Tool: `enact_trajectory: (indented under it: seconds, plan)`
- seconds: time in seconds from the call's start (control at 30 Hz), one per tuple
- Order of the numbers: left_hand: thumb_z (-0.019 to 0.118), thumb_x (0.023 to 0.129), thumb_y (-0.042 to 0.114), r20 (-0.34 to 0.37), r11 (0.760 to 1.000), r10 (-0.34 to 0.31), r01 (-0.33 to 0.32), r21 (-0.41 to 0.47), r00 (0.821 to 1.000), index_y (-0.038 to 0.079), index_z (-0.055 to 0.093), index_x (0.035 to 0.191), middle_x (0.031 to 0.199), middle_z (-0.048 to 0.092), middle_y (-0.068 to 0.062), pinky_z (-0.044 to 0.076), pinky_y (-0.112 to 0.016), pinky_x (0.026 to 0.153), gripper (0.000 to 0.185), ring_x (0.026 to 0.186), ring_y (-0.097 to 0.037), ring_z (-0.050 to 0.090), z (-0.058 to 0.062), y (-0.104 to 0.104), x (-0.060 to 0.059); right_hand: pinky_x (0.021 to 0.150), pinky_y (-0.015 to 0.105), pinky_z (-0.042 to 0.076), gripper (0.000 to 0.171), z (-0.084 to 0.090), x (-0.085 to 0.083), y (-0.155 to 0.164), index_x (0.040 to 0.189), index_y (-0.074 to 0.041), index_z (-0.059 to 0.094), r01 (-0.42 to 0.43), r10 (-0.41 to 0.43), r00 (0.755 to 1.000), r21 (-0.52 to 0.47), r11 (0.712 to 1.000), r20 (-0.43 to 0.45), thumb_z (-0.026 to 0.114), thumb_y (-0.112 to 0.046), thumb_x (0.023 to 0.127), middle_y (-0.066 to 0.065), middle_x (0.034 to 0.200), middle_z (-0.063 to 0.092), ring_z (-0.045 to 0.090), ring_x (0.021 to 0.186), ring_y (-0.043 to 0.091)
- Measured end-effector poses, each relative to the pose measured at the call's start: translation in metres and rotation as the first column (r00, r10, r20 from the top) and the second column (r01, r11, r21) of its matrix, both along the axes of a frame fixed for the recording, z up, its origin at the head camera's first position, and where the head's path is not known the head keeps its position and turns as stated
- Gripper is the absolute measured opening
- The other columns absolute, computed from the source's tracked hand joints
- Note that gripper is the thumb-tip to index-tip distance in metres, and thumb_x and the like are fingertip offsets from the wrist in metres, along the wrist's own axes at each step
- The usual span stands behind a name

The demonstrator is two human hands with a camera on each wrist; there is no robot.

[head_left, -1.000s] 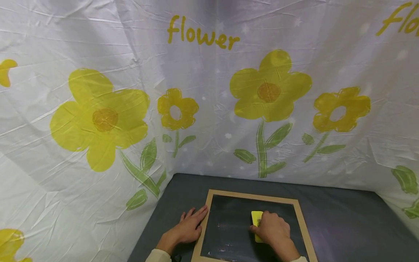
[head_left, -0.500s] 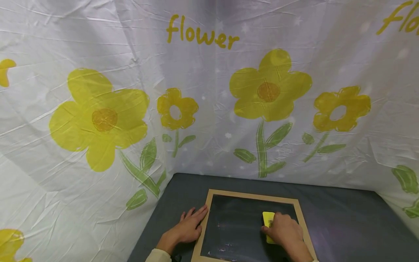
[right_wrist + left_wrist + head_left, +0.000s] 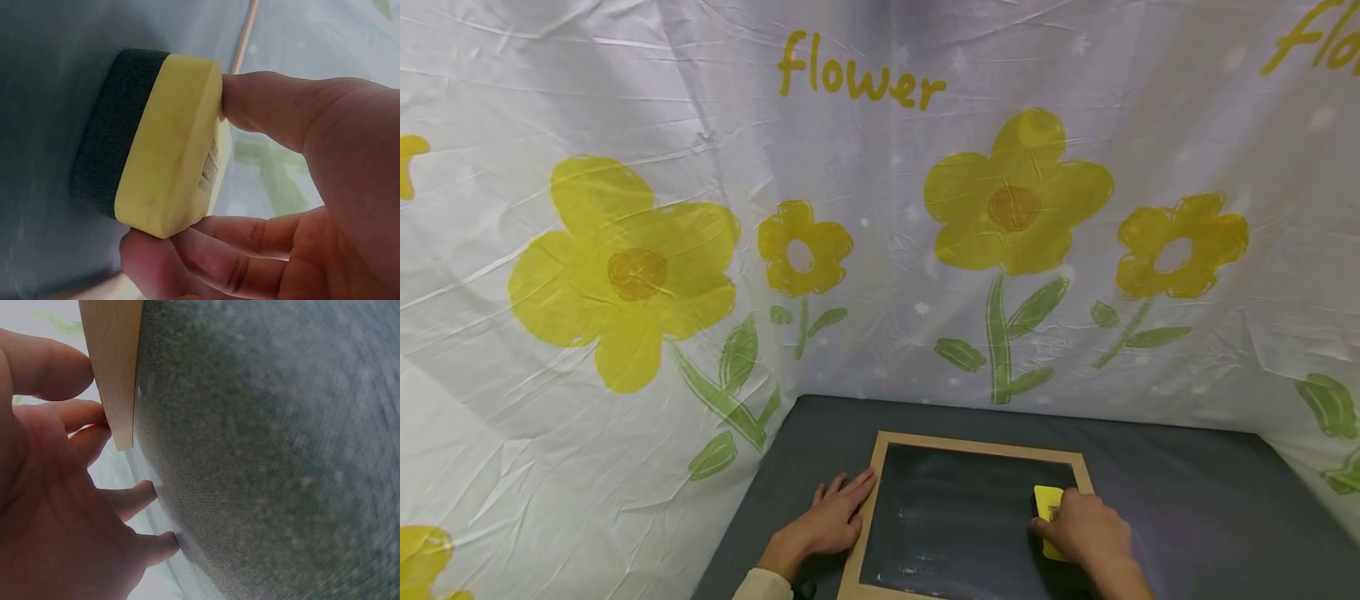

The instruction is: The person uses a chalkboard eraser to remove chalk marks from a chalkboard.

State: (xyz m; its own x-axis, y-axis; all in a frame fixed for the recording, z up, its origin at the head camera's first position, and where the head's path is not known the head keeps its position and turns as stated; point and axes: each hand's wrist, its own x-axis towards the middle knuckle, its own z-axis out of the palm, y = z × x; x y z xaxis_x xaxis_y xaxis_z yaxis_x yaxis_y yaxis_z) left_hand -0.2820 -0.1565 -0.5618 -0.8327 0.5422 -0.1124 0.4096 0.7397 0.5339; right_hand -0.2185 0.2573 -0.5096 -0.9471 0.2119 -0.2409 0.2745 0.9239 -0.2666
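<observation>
A small blackboard [image 3: 955, 517] with a light wooden frame [image 3: 981, 445] lies on a dark tabletop. Along its left side, my left hand [image 3: 822, 523] touches the frame with fairly straight fingers; the left wrist view has thumb and some fingertips against the wooden edge [image 3: 115, 369], two other fingertips at the cloth. My right hand [image 3: 1088, 529] grips a yellow blackboard eraser [image 3: 1049, 505] near the board's right side. Close up, the eraser [image 3: 165, 144] has its dark felt pad [image 3: 112, 131] against the board, with thumb and fingers pinching the yellow body from opposite sides.
The dark grey table [image 3: 1195, 508] extends to the right of the board and behind it. White curtains [image 3: 880, 333] printed with yellow flowers hang around the back and sides. Faint pale marks [image 3: 917, 568] show on the board's lower left.
My right hand has slid the eraser rightward across the board, from right of its middle to near the right frame edge. The left hand has stayed at the left frame edge.
</observation>
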Motion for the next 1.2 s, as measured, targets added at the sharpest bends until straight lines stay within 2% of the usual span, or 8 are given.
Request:
enact_trajectory:
  seconds: [0.27, 0.4, 0.93, 1.2]
  plan:
    - [0.055, 0.107, 0.013, -0.006, 1.0, -0.002, 0.002, -0.006, 1.0, 0.013, 0.038, 0.173, 0.182, 0.03, -0.005, 0.012, -0.085, 0.123, 0.068, 0.164, -0.055, 0.022, -0.001, 0.0, 0.0, 0.069, 0.047, 0.054, 0.064, 0.006, 0.006, 0.024, 0.113, 0.005, 0.067, 0.025, -0.023, 0.997, -0.019, 1.0, 0.069, 0.081, -0.055, 0.094, 0.013, 0.086, 0.064, 0.063, 0.076, 0.029]
    - [0.055, 0.107, 0.013, -0.008, 1.0, -0.002, 0.002, -0.006, 1.0, 0.013, 0.038, 0.172, 0.182, 0.03, -0.005, 0.012, -0.085, 0.123, 0.067, 0.164, -0.056, 0.023, 0.001, 0.0, 0.0, 0.069, 0.047, 0.054, 0.061, 0.005, 0.007, 0.028, 0.111, 0.003, 0.068, 0.017, -0.015, 0.997, -0.022, 1.0, 0.074, 0.08, -0.055, 0.095, 0.012, 0.086, 0.064, 0.063, 0.076, 0.029]
    - [0.057, 0.107, 0.012, -0.015, 1.0, -0.003, 0.003, -0.013, 1.0, 0.013, 0.039, 0.172, 0.181, 0.031, -0.005, 0.013, -0.086, 0.122, 0.067, 0.164, -0.056, 0.023, 0.003, 0.0, 0.001, 0.071, 0.048, 0.054, 0.058, 0.003, 0.007, 0.021, 0.107, 0.003, 0.067, 0.009, -0.01, 0.999, 0.017, 1.0, 0.045, 0.082, -0.052, 0.094, 0.012, 0.086, 0.064, 0.062, 0.076, 0.029]
    - [0.055, 0.106, 0.013, -0.011, 1.0, -0.002, 0.002, -0.006, 1.0, 0.012, 0.038, 0.172, 0.182, 0.03, -0.006, 0.012, -0.086, 0.122, 0.068, 0.163, -0.058, 0.023, 0.002, 0.001, 0.0, 0.07, 0.046, 0.054, 0.057, 0.001, 0.003, 0.007, 0.105, 0.002, 0.069, -0.026, 0.025, 1.0, 0.035, 0.999, 0.016, 0.082, -0.052, 0.093, 0.011, 0.086, 0.066, 0.062, 0.075, 0.027]
